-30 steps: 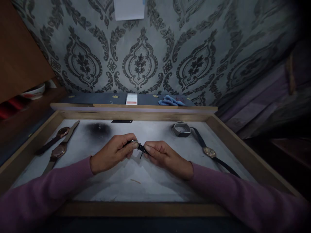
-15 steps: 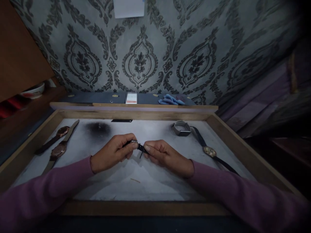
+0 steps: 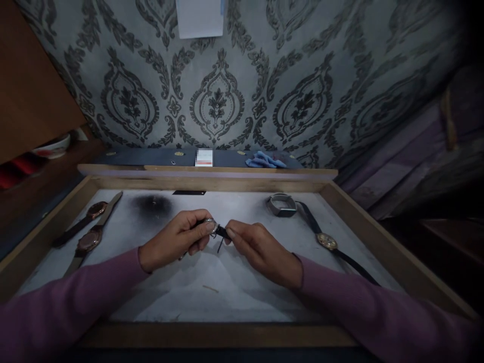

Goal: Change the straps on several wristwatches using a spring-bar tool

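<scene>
Between my two hands, above the white floor of a wooden tray (image 3: 212,330), is a wristwatch (image 3: 213,225) with a silver-coloured case and a black strap. My left hand (image 3: 177,236) grips the case, its thumb on top and fingers curled beneath. Pinched in my right hand (image 3: 260,247) is the black strap (image 3: 222,232) close to the case. A thin dark strip (image 3: 220,246) hangs down between the hands; I cannot make out what it is. Part of the watch is hidden behind my left fingers.
Two brown-strapped watches (image 3: 89,241) lie at the tray's left. A grey metal-band watch (image 3: 283,205) and a black-strapped gold watch (image 3: 325,241) lie at the right. A flat black piece (image 3: 189,192), a thin stick (image 3: 210,288) and a blue cloth (image 3: 265,160) are also there.
My right hand has shifted slightly, and more of the watch case and strap shows between my hands. The whole view has tilted a little upward. Both hands keep their hold.
</scene>
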A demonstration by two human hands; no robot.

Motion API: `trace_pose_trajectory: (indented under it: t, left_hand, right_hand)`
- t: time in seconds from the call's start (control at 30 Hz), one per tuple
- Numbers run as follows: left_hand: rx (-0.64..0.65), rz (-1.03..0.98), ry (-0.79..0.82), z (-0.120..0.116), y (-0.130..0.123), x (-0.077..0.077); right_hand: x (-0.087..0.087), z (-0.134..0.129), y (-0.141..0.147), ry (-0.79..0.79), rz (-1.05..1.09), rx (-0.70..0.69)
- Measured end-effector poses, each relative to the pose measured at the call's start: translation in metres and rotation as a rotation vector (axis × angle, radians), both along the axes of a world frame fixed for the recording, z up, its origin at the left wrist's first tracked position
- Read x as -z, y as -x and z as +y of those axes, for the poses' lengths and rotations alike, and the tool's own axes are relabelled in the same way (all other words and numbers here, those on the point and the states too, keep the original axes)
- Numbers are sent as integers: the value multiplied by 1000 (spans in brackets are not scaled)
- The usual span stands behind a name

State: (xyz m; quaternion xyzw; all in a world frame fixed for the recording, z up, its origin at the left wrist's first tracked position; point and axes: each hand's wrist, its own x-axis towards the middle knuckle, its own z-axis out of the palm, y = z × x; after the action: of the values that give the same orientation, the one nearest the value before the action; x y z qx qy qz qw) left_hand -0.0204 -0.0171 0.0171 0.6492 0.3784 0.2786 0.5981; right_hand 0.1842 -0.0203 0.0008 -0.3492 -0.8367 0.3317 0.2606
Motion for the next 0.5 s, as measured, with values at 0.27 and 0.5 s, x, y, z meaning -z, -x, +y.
trace_pose_trajectory:
  t: [0.27,0.5]
  left_hand:
    - [-50,-15,15,1,1,8]
    - [-60,-79,43,2,-2,9]
  right_hand:
    - [-4,0,-1,110,78,-16]
    - [-3,2,-1,172,107,-12]
